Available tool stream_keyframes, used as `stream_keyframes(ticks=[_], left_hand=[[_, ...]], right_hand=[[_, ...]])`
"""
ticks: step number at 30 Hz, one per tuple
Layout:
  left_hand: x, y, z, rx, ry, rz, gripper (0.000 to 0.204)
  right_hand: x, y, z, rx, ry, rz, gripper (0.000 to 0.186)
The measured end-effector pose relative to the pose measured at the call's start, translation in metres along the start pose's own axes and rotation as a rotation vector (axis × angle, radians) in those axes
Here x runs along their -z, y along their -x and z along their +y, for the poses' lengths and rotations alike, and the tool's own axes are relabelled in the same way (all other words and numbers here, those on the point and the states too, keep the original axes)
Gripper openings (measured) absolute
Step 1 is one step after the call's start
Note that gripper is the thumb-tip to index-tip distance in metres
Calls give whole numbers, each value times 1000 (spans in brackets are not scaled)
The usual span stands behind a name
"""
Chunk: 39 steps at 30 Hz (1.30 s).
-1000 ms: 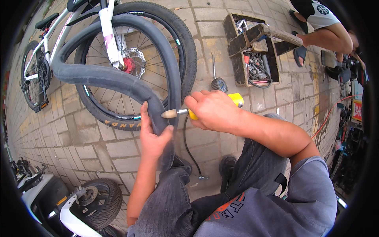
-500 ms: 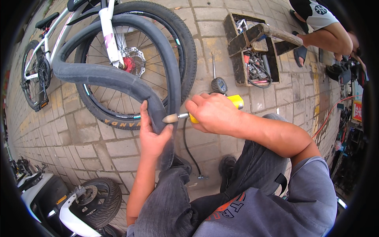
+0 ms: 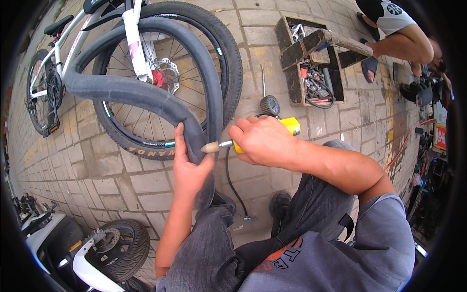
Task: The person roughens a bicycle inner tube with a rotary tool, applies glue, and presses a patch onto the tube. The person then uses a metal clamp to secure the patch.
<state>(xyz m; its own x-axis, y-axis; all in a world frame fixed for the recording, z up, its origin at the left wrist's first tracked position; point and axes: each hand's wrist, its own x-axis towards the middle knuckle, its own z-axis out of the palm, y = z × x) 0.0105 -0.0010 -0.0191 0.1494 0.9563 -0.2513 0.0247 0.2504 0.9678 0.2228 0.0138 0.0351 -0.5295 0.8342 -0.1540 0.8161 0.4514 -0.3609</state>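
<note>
A matte grey rubber inner tube [image 3: 146, 97] loops in a wide arc over the brick pavement [image 3: 97, 175], in front of the bicycle's knobbly front tyre [image 3: 228, 63]. The left hand [image 3: 187, 168] clasps the tube's lower bend, thumb raised along it. The right hand [image 3: 265, 141] is clenched round a yellow-bodied rotary tool [image 3: 287, 127], its cone-shaped stone tip [image 3: 210, 147] touching the rubber. A wooden toolbox [image 3: 311, 58] stands beyond.
</note>
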Motion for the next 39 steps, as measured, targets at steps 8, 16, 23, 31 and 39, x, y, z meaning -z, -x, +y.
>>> stream_keyframes(ticks=[8, 16, 23, 31, 39], left_hand=[[1, 2, -6, -18, -186, 39, 93], [0, 2, -1, -4, -337, 66, 93], [1, 1, -5, -55, -408, 72, 92], [-1, 1, -4, -69, -499, 79, 90], [-3, 0, 0, -36, -526, 71, 91]], right_hand=[[-1, -1, -2, 3, 16, -3, 39], [-2, -1, -3, 8, 14, 4, 39], [1, -1, -4, -7, 23, -15, 39], [-1, -2, -3, 3, 29, 0, 38], [-2, -2, -4, 3, 21, -5, 38]])
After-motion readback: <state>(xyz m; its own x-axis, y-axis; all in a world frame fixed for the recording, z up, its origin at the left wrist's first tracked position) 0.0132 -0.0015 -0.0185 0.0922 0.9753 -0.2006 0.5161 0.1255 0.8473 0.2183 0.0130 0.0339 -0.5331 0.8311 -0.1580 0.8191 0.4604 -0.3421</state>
